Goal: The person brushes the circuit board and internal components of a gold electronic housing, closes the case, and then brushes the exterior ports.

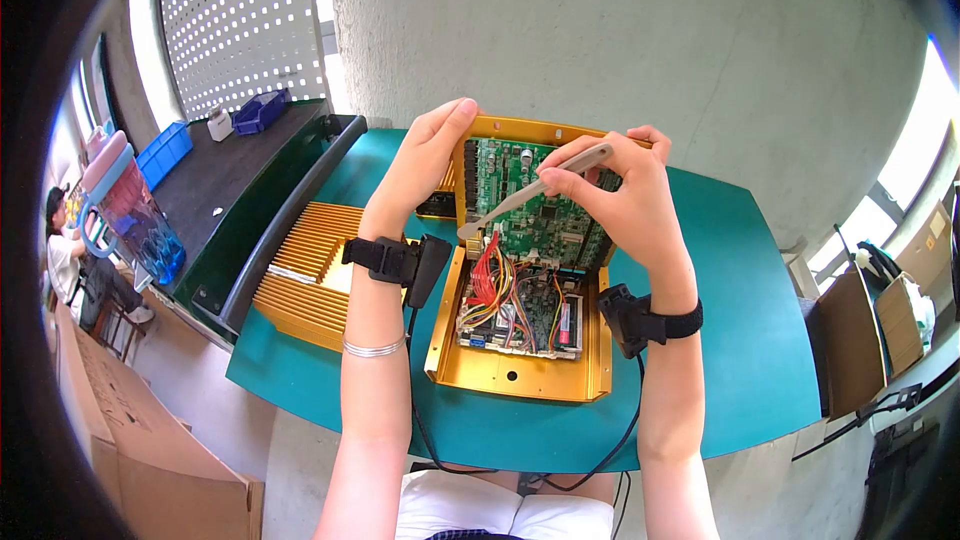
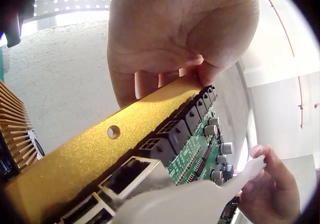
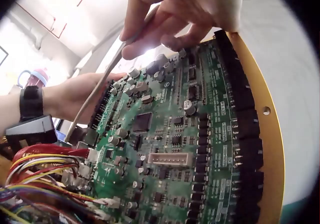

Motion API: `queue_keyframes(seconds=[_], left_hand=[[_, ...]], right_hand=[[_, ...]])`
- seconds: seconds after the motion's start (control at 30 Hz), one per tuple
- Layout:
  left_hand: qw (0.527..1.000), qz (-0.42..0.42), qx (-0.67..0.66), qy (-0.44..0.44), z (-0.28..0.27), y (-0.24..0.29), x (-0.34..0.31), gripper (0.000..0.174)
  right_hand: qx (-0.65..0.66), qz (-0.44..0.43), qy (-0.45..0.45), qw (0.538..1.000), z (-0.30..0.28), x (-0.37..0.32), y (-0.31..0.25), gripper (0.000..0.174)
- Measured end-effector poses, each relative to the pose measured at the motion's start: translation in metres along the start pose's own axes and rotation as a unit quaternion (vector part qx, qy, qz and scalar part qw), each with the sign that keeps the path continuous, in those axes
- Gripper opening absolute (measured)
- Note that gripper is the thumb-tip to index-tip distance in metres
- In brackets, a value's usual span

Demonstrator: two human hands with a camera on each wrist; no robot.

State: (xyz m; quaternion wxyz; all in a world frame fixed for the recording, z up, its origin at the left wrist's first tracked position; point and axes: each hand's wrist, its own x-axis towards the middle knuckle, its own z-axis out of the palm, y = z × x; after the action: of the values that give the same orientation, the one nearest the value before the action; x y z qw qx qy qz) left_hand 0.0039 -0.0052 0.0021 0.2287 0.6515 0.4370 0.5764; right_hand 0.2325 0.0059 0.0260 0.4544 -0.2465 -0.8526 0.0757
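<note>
A slim pale plastic tool (image 1: 535, 190), broad and flat at its head, slants across the front of a green circuit board (image 1: 550, 220). My right hand (image 1: 632, 202) pinches its handle between thumb and fingers near the board's upper right. The head reaches the board's lower left, by the metal port housings (image 2: 135, 176). My left hand (image 1: 428, 155) grips the upper left corner of the gold metal panel (image 2: 95, 156), thumb in front and fingers behind. That panel carries the board and stands raised behind a gold case base (image 1: 510, 380). Coloured wires (image 1: 490, 275) run between the raised board and the base.
A gold finned housing (image 1: 300, 280) lies on the green table (image 1: 740, 290) to the left. Camera cables (image 1: 625, 440) trail over the table's front edge. A dark bench (image 1: 235, 175) with blue bins adjoins at left; a pink-blue bottle (image 1: 135, 205) stands there. Another person sits far left.
</note>
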Motion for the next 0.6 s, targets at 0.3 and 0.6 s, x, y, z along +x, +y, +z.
queue_keyframes(seconds=[0.3, 0.6], left_hand=[[1.000, -0.023, -0.019, 0.006, 0.001, 0.003, -0.002, 0.039], [1.000, -0.008, -0.007, 0.002, -0.001, -0.002, 0.001, 0.040]], right_hand=[[-0.055, -0.006, -0.002, 0.998, 0.002, -0.001, -0.002, 0.015], [-0.030, -0.017, -0.053, 0.998, -0.008, -0.002, -0.001, 0.012]])
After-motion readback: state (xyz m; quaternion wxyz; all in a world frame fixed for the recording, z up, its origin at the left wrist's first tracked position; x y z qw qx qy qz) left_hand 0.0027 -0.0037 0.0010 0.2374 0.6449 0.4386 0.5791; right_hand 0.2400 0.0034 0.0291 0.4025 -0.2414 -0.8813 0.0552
